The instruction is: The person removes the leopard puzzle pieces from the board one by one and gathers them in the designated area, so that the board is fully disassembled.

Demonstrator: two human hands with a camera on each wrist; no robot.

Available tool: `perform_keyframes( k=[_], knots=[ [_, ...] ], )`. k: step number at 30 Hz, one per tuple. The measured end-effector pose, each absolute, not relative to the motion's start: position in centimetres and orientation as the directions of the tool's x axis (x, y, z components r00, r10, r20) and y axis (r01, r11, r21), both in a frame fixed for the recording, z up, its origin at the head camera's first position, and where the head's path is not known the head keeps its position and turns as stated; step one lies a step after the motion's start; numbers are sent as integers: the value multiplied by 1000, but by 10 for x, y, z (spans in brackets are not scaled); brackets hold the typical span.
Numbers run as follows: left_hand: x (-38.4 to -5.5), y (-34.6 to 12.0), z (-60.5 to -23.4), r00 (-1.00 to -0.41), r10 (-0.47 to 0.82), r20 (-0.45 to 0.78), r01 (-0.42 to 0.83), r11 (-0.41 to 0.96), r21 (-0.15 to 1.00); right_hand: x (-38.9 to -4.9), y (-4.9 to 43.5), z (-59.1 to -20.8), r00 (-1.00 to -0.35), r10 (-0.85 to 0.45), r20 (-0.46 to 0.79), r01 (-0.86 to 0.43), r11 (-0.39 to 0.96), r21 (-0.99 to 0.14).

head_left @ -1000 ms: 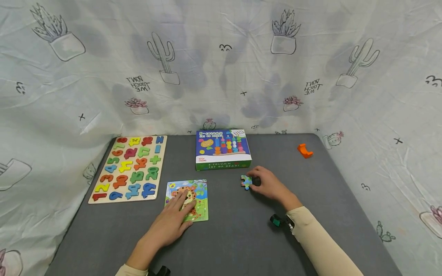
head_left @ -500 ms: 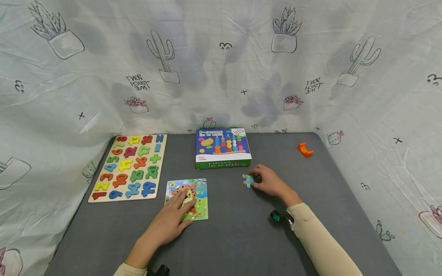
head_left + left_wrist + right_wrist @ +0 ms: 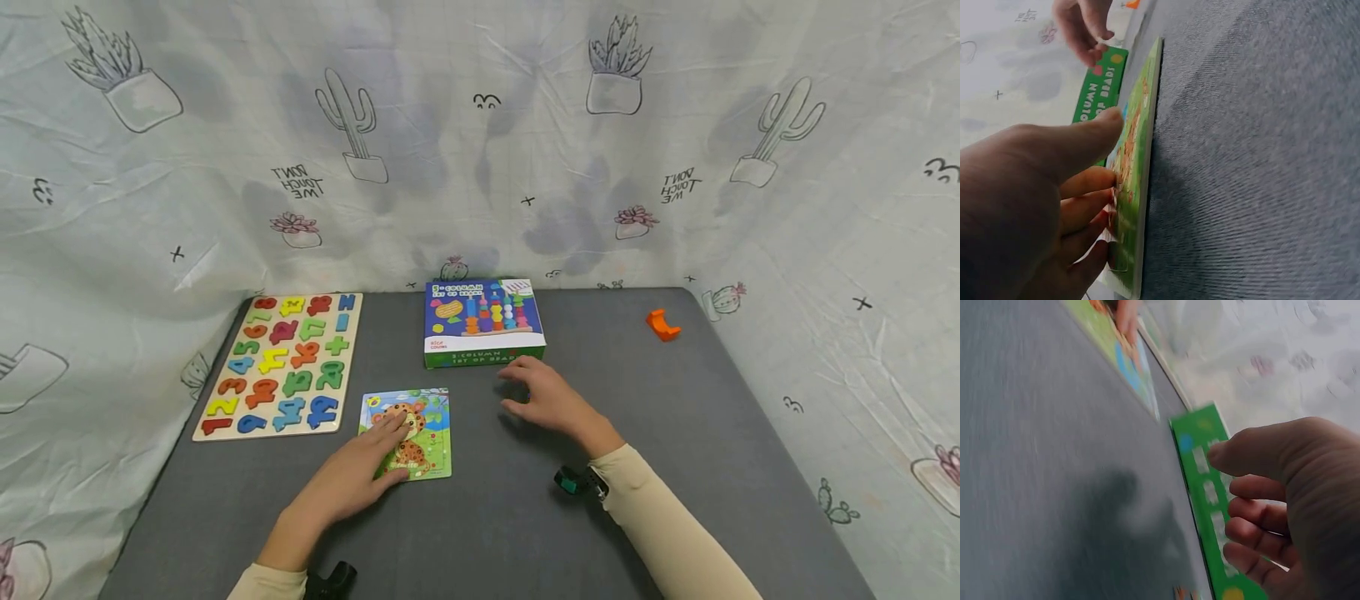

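Clock directions as in the head view, 12 away from the person.

Item: leopard puzzle board (image 3: 433,437), flat on the grey tabletop (image 3: 480,525), left of centre. Pictured head toward 12, feet toward 6. Outline near square; which side is longer cannot be told.

Left hand (image 3: 351,480): laid on the board from its 7 to 8 o'clock side. Fingers extended toward between 1 and 2, tips touching the picture, thumb spread apart; grips nothing. Forearm, in a beige sleeve (image 3: 270,583), runs back toward 7.

Right hand (image 3: 553,404): above the tabletop, nearly at 3 o'clock from the board. Fingers bent loosely toward 10, clear gap to the thumb, nothing seen between them. Forearm runs back between 4 and 5.

Bead-set box (image 3: 483,321): at 1 o'clock from the board, printed face up, green side toward 6; contents hidden. The right hand is near its 5 o'clock corner.

Number board (image 3: 352,331): at 10 o'clock, long axis roughly 12 to 6, bearing rows of coloured numerals (image 3: 297,383).

Orange piece (image 3: 660,324): at 2 o'clock, well apart.

Coloured scrap (image 3: 1182,592): lower edge of the right wrist view, too cut off to identify.
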State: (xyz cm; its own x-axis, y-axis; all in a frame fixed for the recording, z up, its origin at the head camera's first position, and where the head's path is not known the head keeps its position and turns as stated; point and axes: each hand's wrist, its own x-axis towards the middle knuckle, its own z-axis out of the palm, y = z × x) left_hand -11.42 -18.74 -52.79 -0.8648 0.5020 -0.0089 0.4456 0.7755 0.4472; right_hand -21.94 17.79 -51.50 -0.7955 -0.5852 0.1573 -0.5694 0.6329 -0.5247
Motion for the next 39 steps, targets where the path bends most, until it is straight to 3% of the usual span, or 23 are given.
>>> perform_keyframes(
  k=[20,26,30,39],
  knots=[
    [-115,-186,-532,-870,494,1,452,795,403,-196,91,-533,-696,-711,104,-658,574,-487],
    [-114,-184,-532,-870,493,-5,453,805,383,-189,84,-539,-681,-727,91,-692,597,-406],
    [-114,-182,-533,-875,485,4,453,814,364,-183,81,-536,-689,-721,71,-687,619,-381],
    [-114,-179,-534,-891,454,21,430,826,366,-189,73,-530,-741,-671,-18,-585,658,-474]
  ],
)
